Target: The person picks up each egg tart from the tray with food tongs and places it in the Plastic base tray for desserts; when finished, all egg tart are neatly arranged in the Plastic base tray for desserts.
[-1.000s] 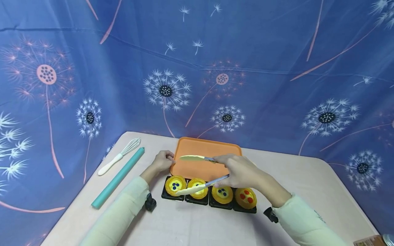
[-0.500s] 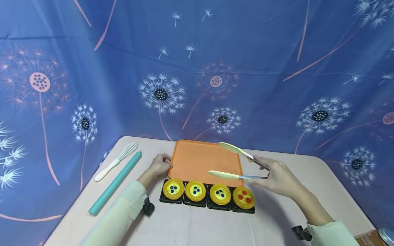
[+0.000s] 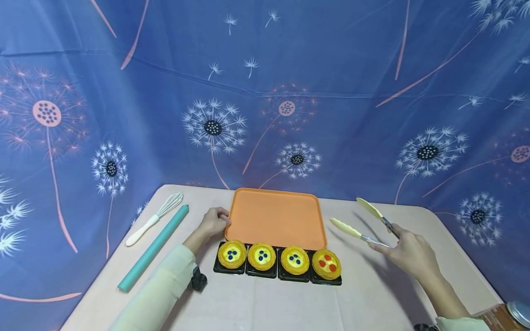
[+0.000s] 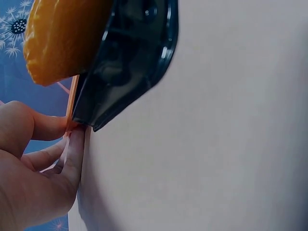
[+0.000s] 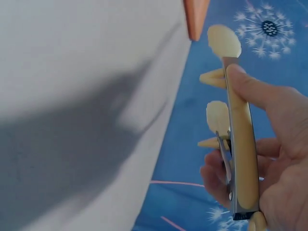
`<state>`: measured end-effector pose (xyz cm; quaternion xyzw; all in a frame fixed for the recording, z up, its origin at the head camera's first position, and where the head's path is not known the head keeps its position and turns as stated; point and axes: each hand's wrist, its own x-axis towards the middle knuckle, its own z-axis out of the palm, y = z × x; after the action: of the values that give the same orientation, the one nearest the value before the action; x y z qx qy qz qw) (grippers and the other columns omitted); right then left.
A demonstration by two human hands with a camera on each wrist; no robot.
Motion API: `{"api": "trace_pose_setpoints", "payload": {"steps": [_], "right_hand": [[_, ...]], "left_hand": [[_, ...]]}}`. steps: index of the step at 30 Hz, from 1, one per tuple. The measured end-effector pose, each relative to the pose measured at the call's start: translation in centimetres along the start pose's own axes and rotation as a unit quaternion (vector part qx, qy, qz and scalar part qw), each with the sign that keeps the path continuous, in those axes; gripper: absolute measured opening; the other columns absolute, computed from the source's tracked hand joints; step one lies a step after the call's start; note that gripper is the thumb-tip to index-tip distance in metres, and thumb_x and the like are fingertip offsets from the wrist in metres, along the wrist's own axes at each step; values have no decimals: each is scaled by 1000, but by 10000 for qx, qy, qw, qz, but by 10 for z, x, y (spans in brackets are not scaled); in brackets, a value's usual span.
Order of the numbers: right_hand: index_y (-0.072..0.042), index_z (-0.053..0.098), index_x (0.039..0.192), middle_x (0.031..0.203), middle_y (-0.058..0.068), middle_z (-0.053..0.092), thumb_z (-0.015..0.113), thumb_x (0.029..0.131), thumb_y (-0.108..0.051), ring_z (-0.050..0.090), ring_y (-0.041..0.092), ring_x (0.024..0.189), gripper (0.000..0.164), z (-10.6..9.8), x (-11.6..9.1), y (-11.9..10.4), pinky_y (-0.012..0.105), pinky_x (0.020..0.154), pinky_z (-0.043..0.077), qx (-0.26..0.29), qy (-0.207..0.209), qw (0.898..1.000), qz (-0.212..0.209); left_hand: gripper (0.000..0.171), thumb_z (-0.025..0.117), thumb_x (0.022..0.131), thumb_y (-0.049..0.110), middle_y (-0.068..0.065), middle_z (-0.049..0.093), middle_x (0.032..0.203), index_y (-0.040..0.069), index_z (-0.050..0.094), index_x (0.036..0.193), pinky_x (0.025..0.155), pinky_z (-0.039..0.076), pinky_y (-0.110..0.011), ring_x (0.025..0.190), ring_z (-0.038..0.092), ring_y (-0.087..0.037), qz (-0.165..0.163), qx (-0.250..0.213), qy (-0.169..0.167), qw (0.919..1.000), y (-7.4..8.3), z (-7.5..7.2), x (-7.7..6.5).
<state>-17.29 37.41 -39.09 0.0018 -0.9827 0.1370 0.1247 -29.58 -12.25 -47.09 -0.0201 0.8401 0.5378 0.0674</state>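
Note:
My left hand (image 3: 214, 221) pinches the left edge of an orange tray (image 3: 276, 219); the left wrist view has the thumb on one side of the rim and fingers on the other. Right of the tray, my right hand (image 3: 414, 255) holds tongs (image 5: 243, 149) with cream tips, raised above the table. Their two arms are spread, with nothing between them. A row of egg tarts stands along the tray's near side: three with blue dots (image 3: 261, 256) and one with red dots (image 3: 326, 264), each on a black square base (image 3: 294, 277).
On the left of the table (image 3: 290, 308) lie a white-handled whisk (image 3: 154, 221) and a teal rolling pin (image 3: 153, 248). A jar with a metallic lid (image 3: 519, 312) is partly visible at the lower right. Blue dandelion-patterned cloth (image 3: 256, 115) hangs behind the table.
My right hand has carried the spread tongs from over the tray to the right, clear of it. The left hand stays at the tray's edge, and the tarts have not moved.

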Motion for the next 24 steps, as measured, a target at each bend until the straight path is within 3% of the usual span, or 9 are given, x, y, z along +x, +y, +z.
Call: {"api": "trace_pose_setpoints", "payload": {"steps": [4,9,11,13,16,20,24], "right_hand": [[11,55,128,102,37,63,75,74,-66,60,52,78,97,10,1,6,50,50,44,-42,-101,9992,387],[14,50,131,85,29,63,75,76,-65,60,47,72,100,23,6,9,50,51,44,60,-213,9971,722],[13,56,121,74,19,60,75,77,-62,58,40,66,89,29,10,9,46,50,43,86,-272,9964,802],[10,59,100,67,13,55,77,78,-57,54,33,60,73,36,12,9,42,49,40,123,-279,9957,874],[-1,49,73,60,5,44,78,78,-52,44,22,53,58,45,13,7,34,46,33,199,-322,9943,992],[-8,43,64,58,3,40,78,76,-57,40,20,51,61,48,12,4,33,45,31,159,-510,9899,1309],[-2,51,68,59,7,42,79,71,-63,41,22,52,68,48,8,-2,35,45,31,-160,-556,9863,1544]], "left_hand": [[24,63,89,-3,-11,59,90,-6,61,113,67,46,-29,80,56,-22,-12,36,2,10000,-1,-2,2],[24,64,89,-3,-11,58,91,-6,61,113,67,46,-30,79,55,-22,-1,40,-26,10000,-4,-4,4],[24,64,90,-3,-11,57,91,-6,61,113,67,46,-30,79,54,-22,3,26,-40,10000,-5,-4,4],[25,64,89,-3,-11,57,91,-6,61,114,67,47,-30,79,55,-22,23,48,-23,10000,-6,-4,4],[25,64,89,-3,-11,57,91,-6,60,114,67,47,-29,80,55,-22,29,68,-11,10000,-6,-4,3],[25,64,90,-2,-11,58,93,-6,60,115,68,48,-30,81,56,-22,35,56,-29,10000,-5,-4,2],[25,65,90,-2,-12,59,94,-6,61,114,68,49,-30,81,57,-23,18,58,-13,10000,-5,-4,3]]}}
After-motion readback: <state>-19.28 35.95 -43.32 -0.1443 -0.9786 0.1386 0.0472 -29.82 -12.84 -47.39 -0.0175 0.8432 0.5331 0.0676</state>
